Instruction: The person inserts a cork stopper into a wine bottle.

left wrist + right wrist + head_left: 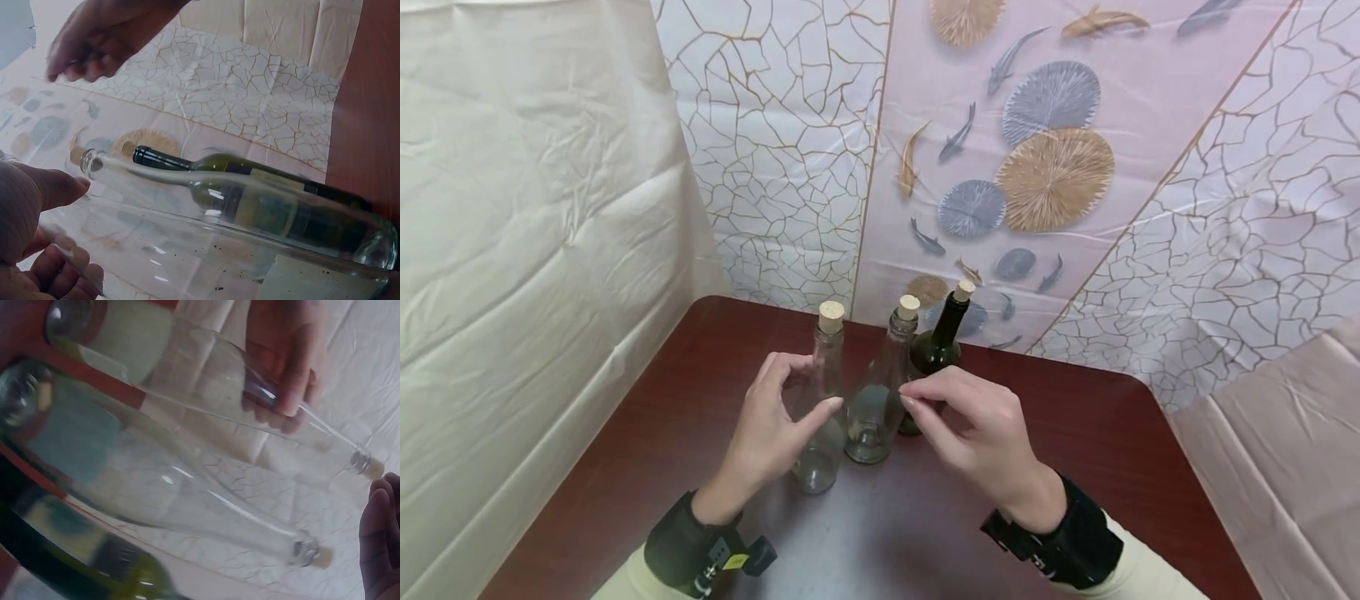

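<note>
Three corked bottles stand upright in a row: a clear glass bottle [816,468] on the left with a cork [831,317], a second clear bottle [868,446] with its own cork [909,307], and a dark green wine bottle [952,320] with a cork [964,290]. My left hand [765,437] curls round the left bottle below its neck, thumb in front and fingers behind, partly seen through the glass in the right wrist view. Thumb and forefinger of my right hand [988,425] come together at their tips beside the middle bottle, with nothing visible between them.
The bottles stand on a dark red table [625,454], whose back edge lies close behind them. A patterned cloth [775,167] hangs behind the table, and a cream sheet [542,250] hangs on the left. The green bottle stands behind my right fingertips.
</note>
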Demonstrator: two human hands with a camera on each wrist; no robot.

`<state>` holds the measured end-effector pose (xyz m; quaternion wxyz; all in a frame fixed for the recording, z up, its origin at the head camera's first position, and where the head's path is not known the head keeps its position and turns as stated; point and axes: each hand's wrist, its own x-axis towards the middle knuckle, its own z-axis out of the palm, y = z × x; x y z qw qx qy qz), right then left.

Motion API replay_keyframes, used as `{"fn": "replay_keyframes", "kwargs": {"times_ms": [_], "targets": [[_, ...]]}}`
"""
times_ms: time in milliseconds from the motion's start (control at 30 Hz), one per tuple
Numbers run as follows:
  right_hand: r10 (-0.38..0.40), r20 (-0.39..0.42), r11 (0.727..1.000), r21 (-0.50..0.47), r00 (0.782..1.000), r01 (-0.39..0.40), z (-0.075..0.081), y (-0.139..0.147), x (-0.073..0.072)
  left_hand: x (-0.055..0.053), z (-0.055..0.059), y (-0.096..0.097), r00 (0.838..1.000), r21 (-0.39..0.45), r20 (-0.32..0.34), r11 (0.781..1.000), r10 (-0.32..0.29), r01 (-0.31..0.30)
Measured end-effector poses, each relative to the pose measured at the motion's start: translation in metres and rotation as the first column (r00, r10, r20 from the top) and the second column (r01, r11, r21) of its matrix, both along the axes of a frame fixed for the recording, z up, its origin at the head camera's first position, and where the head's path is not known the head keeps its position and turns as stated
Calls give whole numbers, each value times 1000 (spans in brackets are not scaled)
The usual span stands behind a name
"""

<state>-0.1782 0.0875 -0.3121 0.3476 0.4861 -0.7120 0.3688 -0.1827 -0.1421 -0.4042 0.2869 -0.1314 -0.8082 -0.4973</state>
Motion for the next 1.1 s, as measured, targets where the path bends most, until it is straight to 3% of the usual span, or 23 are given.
{"fn": "replay_keyframes", "kwargs": {"times_ms": [200, 433, 633, 767, 867, 967, 1033, 1100], "targets": [[-63, 131, 997, -24, 989, 67, -8, 7, 11, -3, 1, -4, 1000, -21, 9, 1000, 14, -14], [-90, 208, 995, -14, 974, 95, -20, 14, 16, -4, -1, -4, 1000, -21, 13, 1000, 6, -6], [-145, 243, 989, 5, 959, 148, -33, 25, 11, -9, -2, -4, 1000, -16, 18, 1000, -4, 5], [-169, 229, 985, 18, 959, 169, -37, 34, 6, -10, -4, -4, 1000, 60, -7, 998, -8, 9], [-202, 210, 979, 38, 957, 199, -36, 39, 7, -5, 0, -2, 994, 162, -105, 987, 5, 12], [-251, 190, 968, 62, 949, 244, -34, 44, 9, 4, 13, 1, 958, 240, -285, 970, 24, 47], [-273, 178, 962, 69, 945, 265, -33, 47, 10, 10, 23, 4, 914, 250, -406, 964, 23, 87], [-293, 166, 956, 76, 942, 284, -34, 50, 10, 14, 30, 7, 858, 221, -513, 966, 0, 132]]}}
